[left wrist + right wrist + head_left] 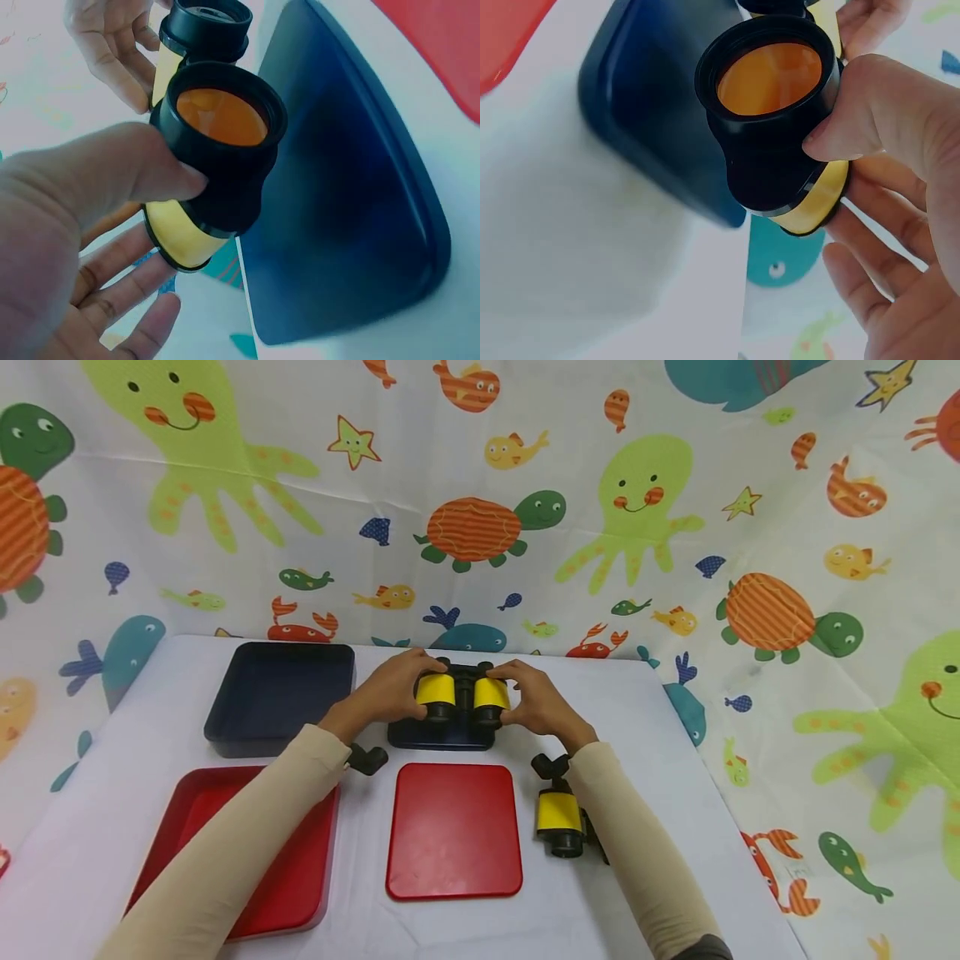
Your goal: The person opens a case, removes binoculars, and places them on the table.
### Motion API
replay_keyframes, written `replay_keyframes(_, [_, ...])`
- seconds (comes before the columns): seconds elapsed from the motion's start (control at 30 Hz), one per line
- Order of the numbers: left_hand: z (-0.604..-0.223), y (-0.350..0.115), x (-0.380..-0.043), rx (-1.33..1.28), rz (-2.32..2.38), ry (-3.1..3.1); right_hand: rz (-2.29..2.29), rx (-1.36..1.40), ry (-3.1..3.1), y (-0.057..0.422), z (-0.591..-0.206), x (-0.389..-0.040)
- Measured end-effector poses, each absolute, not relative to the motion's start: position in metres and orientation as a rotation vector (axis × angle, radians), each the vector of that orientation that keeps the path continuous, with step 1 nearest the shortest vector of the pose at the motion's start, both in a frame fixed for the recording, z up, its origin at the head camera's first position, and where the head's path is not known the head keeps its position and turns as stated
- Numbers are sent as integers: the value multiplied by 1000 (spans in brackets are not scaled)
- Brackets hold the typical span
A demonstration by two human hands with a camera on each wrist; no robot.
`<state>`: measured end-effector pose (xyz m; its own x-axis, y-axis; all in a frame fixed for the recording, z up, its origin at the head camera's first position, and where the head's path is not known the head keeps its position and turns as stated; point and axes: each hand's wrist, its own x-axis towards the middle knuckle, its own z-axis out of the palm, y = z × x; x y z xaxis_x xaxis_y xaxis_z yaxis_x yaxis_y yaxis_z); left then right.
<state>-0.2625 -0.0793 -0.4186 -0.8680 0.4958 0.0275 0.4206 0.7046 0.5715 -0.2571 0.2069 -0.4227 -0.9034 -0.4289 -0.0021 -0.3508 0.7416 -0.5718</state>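
Both hands hold one pair of yellow and black binoculars [491,692] over a dark blue lid [408,737] at the back of the table. My left hand [388,687] grips the left barrel, its thumb [176,176] pressed on the black part. On the other barrel, my right hand [536,697] has its thumb [832,139] on the near side and its fingers behind. Orange-tinted lenses show in both wrist views. A second pair of binoculars [558,812] lies at the right, partly hidden under my right sleeve.
A deep dark blue tray [279,693] stands back left, with a red tray [307,893] in front, partly covered by my left sleeve. A red lid [454,832] lies mid-table. Some black piece [368,760] pokes out beside my left forearm. Behind hangs a sea-animal print cloth [420,460].
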Motion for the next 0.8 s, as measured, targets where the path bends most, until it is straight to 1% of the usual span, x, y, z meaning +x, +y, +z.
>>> replay_keyframes(0.3, [-426,-45,-266,801,946,2754,-875,-574,2826,241,-426,-253])
replay_keyframes(0.53, [-436,-13,-268,813,926,2737,-837,-474,2830,267,-433,-247])
replay_keyframes(0.8, [-445,13,-272,837,953,2739,-801,-415,2844,288,-433,-243])
